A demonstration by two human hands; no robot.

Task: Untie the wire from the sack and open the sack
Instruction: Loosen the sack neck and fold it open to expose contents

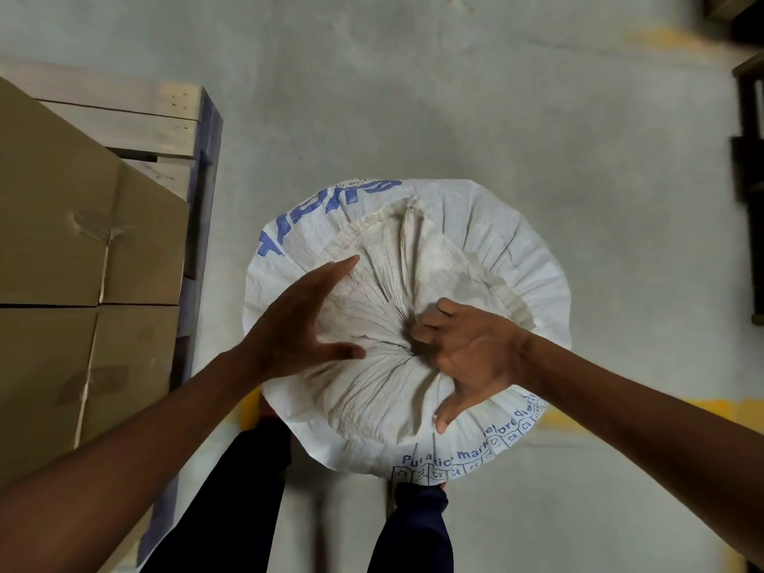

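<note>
Right hand (467, 349) fingers clench the sack (413, 386) neck; left hand (302, 320) splayed.

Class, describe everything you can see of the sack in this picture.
The sack is white woven plastic with blue print, standing upright on the grey floor. Its dusty top is gathered into pleats toward a tied centre. The right hand grips that knot; the left hand lies open against the pleats. The wire itself cannot be seen.

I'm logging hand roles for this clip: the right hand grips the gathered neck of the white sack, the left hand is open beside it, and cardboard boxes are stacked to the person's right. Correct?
Not quite. The head view shows the cardboard boxes on the person's left, not right. The rest holds: the right hand grips the gathered neck of the white sack, and the left hand is open beside it.
</note>
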